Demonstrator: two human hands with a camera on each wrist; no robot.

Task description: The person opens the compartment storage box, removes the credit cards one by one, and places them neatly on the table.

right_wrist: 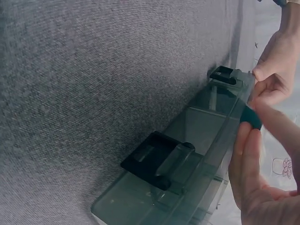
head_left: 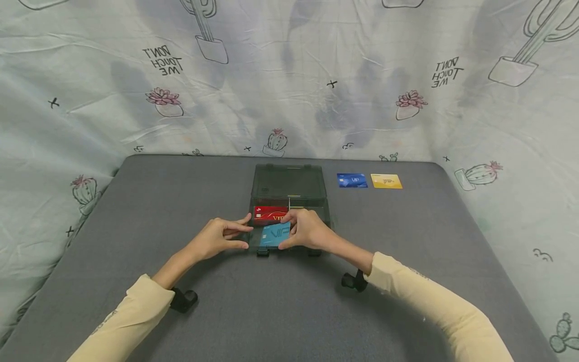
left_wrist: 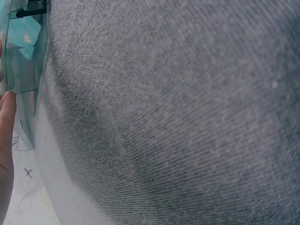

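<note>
A light-blue VIP card (head_left: 275,235) sits over the front left compartment of a dark translucent plastic box (head_left: 289,182), whose lid lies open toward the back. My right hand (head_left: 312,230) pinches this card by its right side between thumb and fingers. In the right wrist view, the card (right_wrist: 251,117) shows between the fingers above the box wall. Behind it, a red VIP card (head_left: 268,214) lies in the back left compartment. My left hand (head_left: 220,235) rests at the box's left edge, fingers and thumb extended, holding no card.
On the grey table (head_left: 172,191), a blue VIP card (head_left: 352,180) and a yellow card (head_left: 386,181) lie side by side to the right of the lid. Black latches (head_left: 263,253) stick out from the box's front. A patterned cloth (head_left: 289,75) hangs behind the table.
</note>
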